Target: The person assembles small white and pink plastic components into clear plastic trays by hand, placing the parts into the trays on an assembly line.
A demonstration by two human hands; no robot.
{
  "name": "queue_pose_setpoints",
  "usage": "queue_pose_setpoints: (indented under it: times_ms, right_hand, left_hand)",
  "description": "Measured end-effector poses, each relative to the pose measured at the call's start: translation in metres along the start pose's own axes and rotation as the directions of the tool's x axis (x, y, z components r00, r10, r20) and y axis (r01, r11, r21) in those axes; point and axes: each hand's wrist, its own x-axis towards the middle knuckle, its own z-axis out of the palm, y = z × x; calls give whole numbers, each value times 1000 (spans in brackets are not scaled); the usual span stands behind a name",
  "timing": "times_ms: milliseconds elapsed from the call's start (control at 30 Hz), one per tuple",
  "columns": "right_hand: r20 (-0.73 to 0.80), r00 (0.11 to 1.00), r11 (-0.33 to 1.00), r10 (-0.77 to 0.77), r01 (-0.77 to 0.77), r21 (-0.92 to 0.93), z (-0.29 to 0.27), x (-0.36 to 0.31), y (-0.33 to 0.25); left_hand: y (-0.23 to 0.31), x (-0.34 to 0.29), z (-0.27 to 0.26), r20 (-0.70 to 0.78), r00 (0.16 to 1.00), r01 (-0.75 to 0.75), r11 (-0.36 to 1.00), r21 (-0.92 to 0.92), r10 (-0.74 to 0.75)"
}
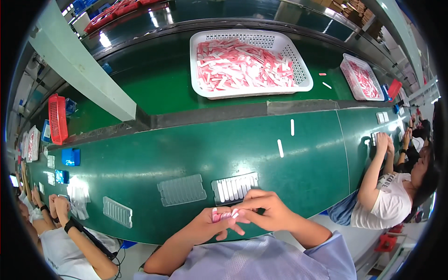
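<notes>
Several small pink-and-white strips (225,216) lie bunched in my left hand (208,225), its fingers curled around them. My right hand (269,211) meets it from the right, thumb and forefinger pinched at the white end of a strip. Just beyond both hands sits a transparent slotted tray (234,188) with white strips in its slots, its near right corner hidden by my right hand. Left of it is a second transparent tray (182,190) with no strips visible in it. A third slotted tray (117,212) lies farther left, turned at an angle.
Two loose white strips (280,148) rest on the green table (317,158). Behind a dark raised ledge (210,113), a white basket (252,93) holds a heap of pink-and-white strips. A metal post (88,65) rises at left. People work on both sides.
</notes>
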Motion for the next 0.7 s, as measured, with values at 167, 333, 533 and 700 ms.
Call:
queue_pose_setpoints:
  times_ms: [167, 333, 533, 700]
  right_hand:
    - [-389, 918, 980, 79, 0, 199, -5, -3, 7]
    - [-186, 982, 989, 34, -6, 149, -3, -7, 7]
    - [-258, 942, 830, 215, -37, 557, -12, -10, 14]
    - [-253, 964, 848, 81, 67, 526, -36, -8, 15]
  left_hand:
    - [6, -2, 7, -128, 986, 116, 993, 29, -111]
    - [6, -5, 4, -122, 991, 68, 980, 184, -46]
    - [9, -6, 10, -178, 984, 33, 995, 92, -16]
    - [-2, -9, -5, -238, 971, 22, 997, 76, -3]
